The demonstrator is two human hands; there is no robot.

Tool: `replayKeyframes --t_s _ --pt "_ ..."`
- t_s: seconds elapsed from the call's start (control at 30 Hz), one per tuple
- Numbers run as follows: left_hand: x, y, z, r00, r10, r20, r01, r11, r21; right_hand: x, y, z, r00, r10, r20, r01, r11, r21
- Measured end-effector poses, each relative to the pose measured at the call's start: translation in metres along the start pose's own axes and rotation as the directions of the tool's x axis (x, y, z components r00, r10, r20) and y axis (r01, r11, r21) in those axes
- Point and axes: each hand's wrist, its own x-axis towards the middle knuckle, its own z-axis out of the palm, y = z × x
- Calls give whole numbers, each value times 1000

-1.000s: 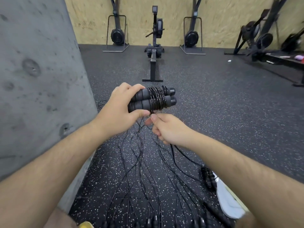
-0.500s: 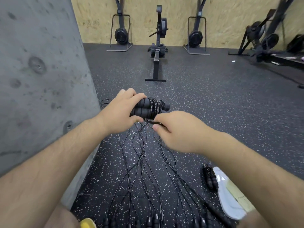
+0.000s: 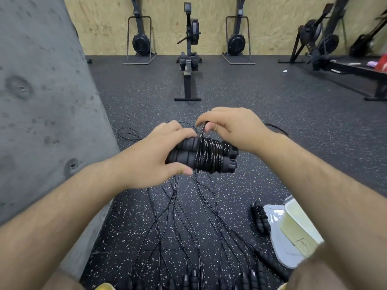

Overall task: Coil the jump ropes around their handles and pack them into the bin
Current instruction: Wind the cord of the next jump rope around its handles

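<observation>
1. A pair of black foam jump-rope handles (image 3: 184, 152) is being held side by side above the floor, at the centre of the view, with glossy black rope (image 3: 206, 158) lying in many tight turns around their middle.
2. The left hand (image 3: 155, 162) is gripping the bare end of the pair, its fingers (image 3: 178, 130) curling over the top and the thumb pressing underneath.
3. The right hand (image 3: 236, 128) is hovering just above the coil, its fingers (image 3: 209, 128) pinching a strand that is running down onto the turns.
4. Below the hands, loose ropes (image 3: 184, 218) are trailing across the speckled rubber floor (image 3: 261, 105), crossing one another and leading to more black handles (image 3: 193, 278) lined up along the bottom edge of the view.
5. One wound jump rope (image 3: 259, 219) is lying on the floor to the right, just beside a translucent bin (image 3: 297, 225) carrying a handwritten label; the bin is sitting on a pale grey plastic piece (image 3: 281, 246), and the right forearm is hiding part of both.
6. A concrete pillar (image 3: 41, 101) is filling the left side, while a rowing machine (image 3: 189, 53) is standing well beyond the hands, in front of a plywood wall (image 3: 167, 21).
</observation>
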Motion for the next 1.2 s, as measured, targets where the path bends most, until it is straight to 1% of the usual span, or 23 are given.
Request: replayKeyframes --t_s 0.07,0.13,0.17,0.2,0.27,0.3,0.33,0.37,0.4,0.43,0.47,0.5,0.53,0.57,0.63,0.73,0.83,0.9,0.97,1.03,1.1,1.2 --pt "-2 3 -1 1000 -9 12 9 999 -51 0 2 9 996 66 62 -71 995 72" --pt "-4 6 0 1000 -20 -7 18 985 -173 -2 -2 8 988 111 103 -132 965 227" --pt "-3 9 0 999 -27 -38 18 971 -237 -6 -2 13 974 151 169 -204 911 359" --pt "-3 13 1 997 -36 -72 13 957 -289 -10 -5 21 932 200 303 -337 787 517" --pt "-2 17 1 991 -37 -126 -6 946 -325 -12 -10 27 894 349 279 -445 640 626" --pt "-1 17 2 990 -35 -134 -8 952 -306 -19 -10 35 929 351 120 -365 810 459" --pt "-1 15 2 991 -39 -125 2 960 -278 -15 -14 50 966 259 4 -258 959 116" --pt "-1 11 2 992 -55 -110 24 964 -265 -14 -19 64 970 210 120 -239 915 326" --pt "-1 5 3 992 -81 -99 52 962 -267 -8 -23 70 924 251 288 -370 771 518" --pt "0 -1 2 990 -98 -102 66 958 -280 -2 -43 65 875 290 388 -469 707 529" --pt "0 -6 2 988 -112 -108 76 953 -292 -2 -53 70 905 288 314 -412 777 475" --pt "0 -12 2 986 -122 -113 85 954 -289 -5 -57 76 892 308 332 -435 784 443" --pt "0 -17 1 983 -137 -120 104 962 -251 -9 -60 75 881 316 352 -462 737 493" --pt "0 -21 0 979 -152 -134 127 976 -178 -11 -65 72 876 323 358 -475 705 526" --pt "0 -28 -2 972 -168 -165 163 986 -45 -12 -77 67 881 313 354 -462 729 505" --pt "-1 -36 0 971 -171 -166 180 983 38 -17 -91 58 869 268 416 -440 801 405" --pt "1 -43 1 976 -134 -171 152 984 96 -22 -101 45 856 265 443 -425 849 313" --pt "1 -45 0 976 -122 -181 148 980 135 -26 -107 31 826 253 503 -440 848 295" --pt "1 -48 -1 974 -124 -188 159 970 182 -31 -110 17 780 231 581 -465 836 292" --pt "1 -50 -2 974 -131 -185 169 963 210 -34 -112 3 761 206 615 -454 846 279" --pt "1 -49 -2 977 -130 -170 168 957 235 -34 -110 -10 786 174 594 -383 890 246" --pt "3 -44 2 983 -120 -141 157 943 293 -34 -106 -24 869 96 485 -186 972 142"
